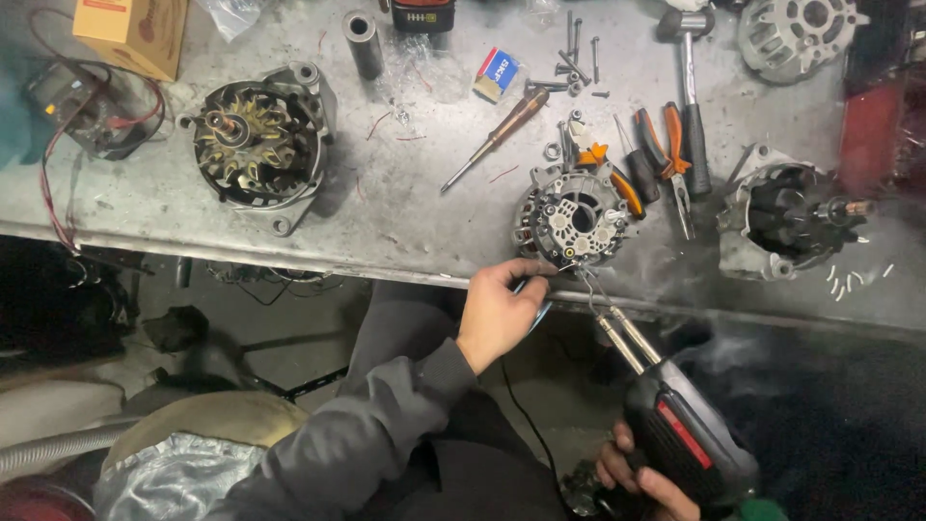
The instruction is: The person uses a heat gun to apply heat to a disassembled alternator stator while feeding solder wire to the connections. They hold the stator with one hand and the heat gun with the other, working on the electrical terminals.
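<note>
My left hand [497, 314] pinches a thin tool at the alternator stator [571, 217], steadying its lead, while my right hand [641, 478] grips the soldering gun [675, 425], tip touching there.

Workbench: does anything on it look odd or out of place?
Yes. Smoke drifts near the bench edge, beside the soldering gun in the right hand. The left hand reaches the alternator part.

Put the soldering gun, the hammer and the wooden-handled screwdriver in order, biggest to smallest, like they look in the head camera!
1. Soldering gun: looks biggest, but it is nearest the camera, so that is unsure.
2. Hammer.
3. Wooden-handled screwdriver: a little shorter and much thinner.
</note>
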